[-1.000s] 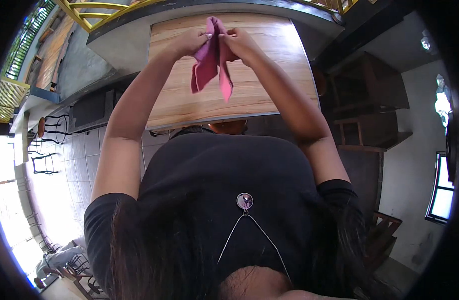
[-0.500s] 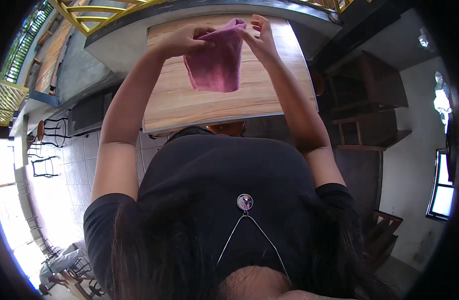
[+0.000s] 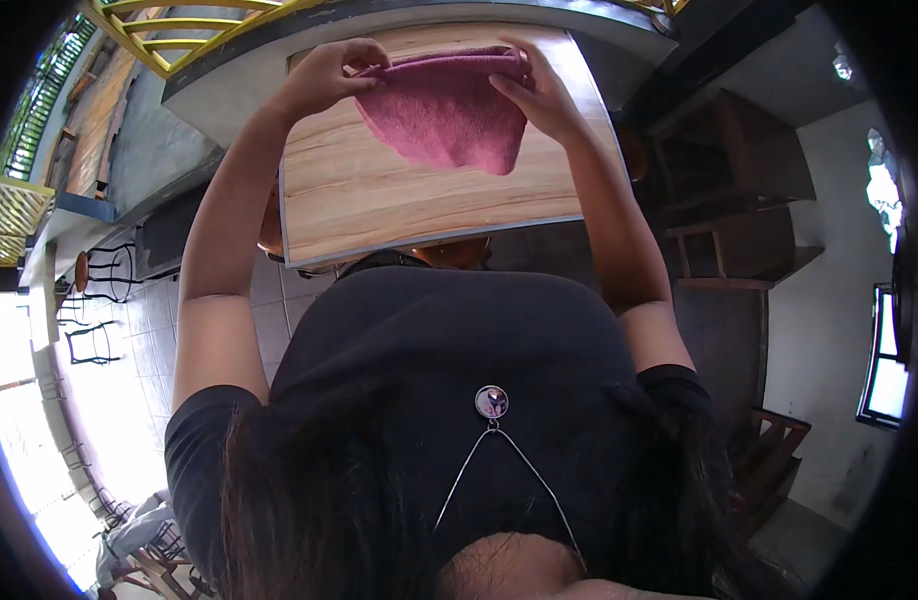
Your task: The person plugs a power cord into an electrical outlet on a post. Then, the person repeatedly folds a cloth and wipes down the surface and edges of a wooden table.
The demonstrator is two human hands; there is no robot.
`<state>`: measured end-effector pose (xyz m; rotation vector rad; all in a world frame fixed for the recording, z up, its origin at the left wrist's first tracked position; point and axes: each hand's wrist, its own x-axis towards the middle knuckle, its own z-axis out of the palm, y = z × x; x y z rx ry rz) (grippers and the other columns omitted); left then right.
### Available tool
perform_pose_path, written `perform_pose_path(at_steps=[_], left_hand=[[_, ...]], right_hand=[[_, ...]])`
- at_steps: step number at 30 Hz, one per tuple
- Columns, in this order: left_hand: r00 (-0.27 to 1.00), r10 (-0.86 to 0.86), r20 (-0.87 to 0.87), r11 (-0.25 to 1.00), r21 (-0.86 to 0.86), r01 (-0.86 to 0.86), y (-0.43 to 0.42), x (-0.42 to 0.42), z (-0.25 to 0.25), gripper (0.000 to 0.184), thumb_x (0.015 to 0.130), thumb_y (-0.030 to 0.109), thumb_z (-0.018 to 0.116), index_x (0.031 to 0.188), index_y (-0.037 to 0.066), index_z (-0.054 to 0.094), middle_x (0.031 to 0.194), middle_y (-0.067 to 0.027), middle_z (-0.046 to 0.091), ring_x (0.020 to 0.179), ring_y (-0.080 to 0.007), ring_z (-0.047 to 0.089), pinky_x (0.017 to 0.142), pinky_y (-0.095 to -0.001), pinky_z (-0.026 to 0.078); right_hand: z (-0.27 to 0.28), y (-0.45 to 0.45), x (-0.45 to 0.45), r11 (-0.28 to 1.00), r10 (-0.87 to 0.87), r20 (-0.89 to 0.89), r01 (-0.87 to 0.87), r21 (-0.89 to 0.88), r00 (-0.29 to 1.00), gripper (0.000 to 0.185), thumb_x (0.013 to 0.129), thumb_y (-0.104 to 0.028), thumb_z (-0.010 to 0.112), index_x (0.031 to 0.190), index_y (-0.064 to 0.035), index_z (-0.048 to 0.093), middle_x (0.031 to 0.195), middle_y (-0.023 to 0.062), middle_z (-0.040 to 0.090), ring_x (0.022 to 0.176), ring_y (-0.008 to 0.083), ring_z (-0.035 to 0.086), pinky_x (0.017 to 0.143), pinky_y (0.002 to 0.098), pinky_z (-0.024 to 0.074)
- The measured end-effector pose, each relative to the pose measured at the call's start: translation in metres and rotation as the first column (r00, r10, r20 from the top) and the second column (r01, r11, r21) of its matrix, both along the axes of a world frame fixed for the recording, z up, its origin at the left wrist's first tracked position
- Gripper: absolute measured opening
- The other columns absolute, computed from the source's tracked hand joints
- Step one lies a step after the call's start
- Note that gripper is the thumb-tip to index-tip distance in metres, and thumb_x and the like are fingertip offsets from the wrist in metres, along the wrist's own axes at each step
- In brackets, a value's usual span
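A pink cloth (image 3: 444,112) hangs stretched between my two hands above the wood-grain table (image 3: 379,215). My left hand (image 3: 337,75) pinches its upper left corner between thumb and fingers. At the upper right corner, my right hand (image 3: 541,92) grips the cloth, its thumb in front and its fingers partly behind the edge. The lower edge of the cloth droops freely and unevenly. Whether it touches the tabletop I cannot tell.
A yellow railing (image 3: 194,22) runs along a ledge beyond the table. Dark wooden furniture (image 3: 744,250) stands to the right. Black metal stools (image 3: 94,342) are on the tiled floor at the left. A wooden seat shows under the table's near edge.
My hands have moved apart, drawing the cloth from a narrow folded shape into a wider one. My left hand shifted left and slightly up; my right hand moved right and now grips the corner.
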<state>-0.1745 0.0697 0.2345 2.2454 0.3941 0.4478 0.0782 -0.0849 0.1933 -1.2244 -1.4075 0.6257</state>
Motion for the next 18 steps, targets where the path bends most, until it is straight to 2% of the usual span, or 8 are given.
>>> perform_pose_path(at_steps=[3, 5, 6, 8, 12, 13, 16, 18], left_hand=[[1.0, -0.002, -0.023, 0.997, 0.079, 0.004, 0.011, 0.004, -0.009, 0.026, 0.074, 0.003, 0.062, 0.1, 0.003, 0.055, 0.085, -0.0028, 0.059, 0.082, -0.0124, 0.056, 0.078, -0.0273, 0.046], [0.999, -0.024, -0.043, 0.987, 0.159, 0.031, 0.02, 0.012, -0.016, 0.031, 0.075, 0.002, 0.061, 0.105, 0.005, 0.054, 0.087, -0.0032, 0.06, 0.084, -0.0125, 0.057, 0.078, -0.0278, 0.047], [0.998, 0.057, -0.002, 0.98, 0.191, -0.056, 0.02, 0.018, -0.018, 0.031, 0.075, 0.002, 0.061, 0.105, 0.006, 0.054, 0.087, -0.0042, 0.06, 0.084, -0.0129, 0.057, 0.078, -0.028, 0.047], [0.982, 0.183, 0.053, 0.95, 0.246, -0.191, 0.008, 0.025, -0.016, 0.034, 0.072, 0.002, 0.062, 0.104, 0.01, 0.055, 0.086, -0.0079, 0.058, 0.082, -0.0181, 0.058, 0.076, -0.0305, 0.048], [0.979, 0.107, 0.174, 0.794, 0.578, -0.19, -0.015, 0.018, -0.04, 0.033, 0.066, 0.002, 0.065, 0.097, 0.006, 0.057, 0.082, -0.0113, 0.052, 0.079, -0.028, 0.054, 0.071, -0.0355, 0.045], [0.984, 0.118, 0.132, 0.838, 0.519, -0.17, -0.024, 0.012, -0.057, 0.028, 0.066, 0.003, 0.065, 0.093, 0.004, 0.057, 0.081, -0.0114, 0.052, 0.078, -0.0282, 0.054, 0.071, -0.0357, 0.045], [0.998, -0.001, 0.056, 0.848, 0.529, -0.029, -0.052, -0.003, -0.124, 0.014, 0.067, 0.009, 0.06, 0.078, 0.005, 0.053, 0.08, -0.0124, 0.055, 0.077, -0.0313, 0.055, 0.066, -0.0397, 0.046], [0.986, -0.134, -0.097, 0.824, 0.541, 0.165, -0.058, -0.013, -0.205, 0.005, 0.071, 0.007, 0.054, 0.075, 0.004, 0.051, 0.083, -0.0123, 0.056, 0.079, -0.0307, 0.056, 0.066, -0.0388, 0.047]], right_hand=[[0.009, 0.0, 0.003, 0.995, 0.051, 0.142, -0.062, 0.077, 0.989, 0.029, 0.084, -0.018, 0.061, 0.11, -0.0064, 0.054, 0.088, 0.0058, 0.06, 0.083, 0.0144, 0.057, 0.078, 0.0286, 0.0457], [0.005, 0.014, 0.017, 0.998, 0.018, 0.431, 0.012, -0.066, 0.902, 0.028, 0.082, -0.012, 0.062, 0.109, -0.0067, 0.054, 0.089, 0.0082, 0.061, 0.082, 0.0159, 0.059, 0.077, 0.03, 0.0468], [-0.002, 0.021, 0.022, 0.999, -0.033, 0.514, 0.007, 0.051, 0.857, 0.026, 0.079, -0.007, 0.063, 0.104, -0.004, 0.055, 0.089, 0.0097, 0.061, 0.078, 0.0181, 0.06, 0.074, 0.0293, 0.0472], [-0.012, 0.024, 0.025, 0.993, -0.101, 0.542, 0.052, 0.105, 0.834, 0.026, 0.075, -0.004, 0.063, 0.1, -0.0046, 0.055, 0.088, 0.0103, 0.061, 0.081, 0.0216, 0.06, 0.074, 0.032, 0.0473], [-0.02, 0.004, 0.006, 0.946, -0.273, 0.591, 0.1, 0.309, 0.759, 0.027, 0.067, 0.003, 0.061, 0.092, -0.0061, 0.053, 0.091, 0.0099, 0.059, 0.087, 0.0274, 0.057, 0.074, 0.0358, 0.0461], [-0.028, -0.005, 0.001, 0.923, -0.303, 0.605, 0.07, 0.377, 0.737, 0.027, 0.067, 0.003, 0.061, 0.092, -0.0066, 0.053, 0.092, 0.0092, 0.058, 0.088, 0.0273, 0.056, 0.074, 0.0362, 0.0459], [-0.129, -0.025, -0.006, 0.992, -0.074, 0.528, 0.009, 0.125, 0.846, 0.02, 0.071, 0.0, 0.057, 0.089, -0.0081, 0.053, 0.094, 0.0087, 0.055, 0.087, 0.0288, 0.055, 0.074, 0.0368, 0.046], [-0.187, -0.054, -0.022, 0.997, 0.074, 0.642, -0.056, -0.049, 0.763, 0.018, 0.075, -0.005, 0.05, 0.092, -0.0068, 0.056, 0.092, 0.0101, 0.057, 0.09, 0.0292, 0.054, 0.075, 0.0387, 0.0454]])
